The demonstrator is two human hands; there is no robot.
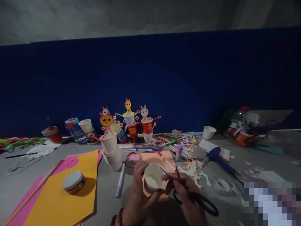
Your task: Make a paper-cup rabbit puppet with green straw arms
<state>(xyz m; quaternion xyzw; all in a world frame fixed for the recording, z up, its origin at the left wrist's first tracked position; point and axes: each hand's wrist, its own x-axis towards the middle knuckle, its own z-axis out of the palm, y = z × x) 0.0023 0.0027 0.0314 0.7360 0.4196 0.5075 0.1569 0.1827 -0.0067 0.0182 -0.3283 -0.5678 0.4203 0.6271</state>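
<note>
My left hand (141, 188) is wrapped round a white paper cup (154, 183), whose mouth is tilted toward me. In my right hand (185, 191) is a pair of scissors (204, 202) with black handles. The blades are spread apart, one of them reaching over the cup's rim, while the fingertips of that hand touch the cup's right side. Beneath the cup lies a sheet of peach paper (150, 157). Left of my hands are a marker (120, 180) and a stack of white paper cups (114, 160).
Cup figures with paper animal heads (147, 125) stand at the back. A white-lidded jar (74, 182) sits on yellow paper (63, 204) at left. Right are a blue glue gun (221, 160), a tape roll (221, 185), a glue stick (179, 153) and paper scraps (194, 171).
</note>
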